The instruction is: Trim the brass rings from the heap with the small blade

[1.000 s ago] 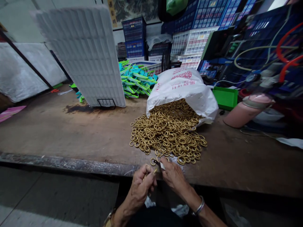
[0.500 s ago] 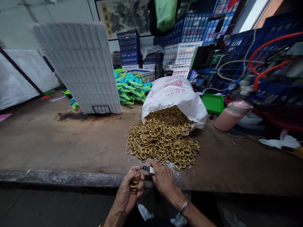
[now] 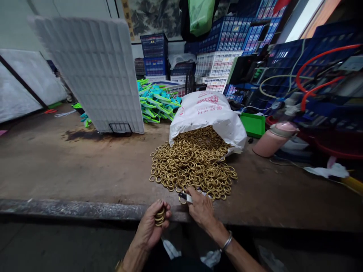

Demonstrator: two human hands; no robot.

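My left hand (image 3: 154,223) is closed around a small stack of brass-coloured rings (image 3: 160,217), just in front of the table edge. Pinched in my right hand (image 3: 202,207) is a small flat tool (image 3: 185,197) with a black tip and a pale body; its exact kind is unclear. The tip points left and meets a single ring (image 3: 183,200) at the near side of the ring pile (image 3: 195,166). That pile spills from the mouth of a white woven sack (image 3: 204,111) with red print, lying on its side.
A worn brown table (image 3: 113,170) carries it all. A tall white ribbed panel (image 3: 96,75) stands at left in a wire stand, green and turquoise plastic pieces (image 3: 159,102) behind it. To the right are a green tray (image 3: 253,125) and pink bottle (image 3: 274,139). Crates (image 3: 154,49) are stacked behind.
My right hand and the tool have moved forward and right, from close beside my left hand to the pile's near edge. My left hand keeps its stack of rings.
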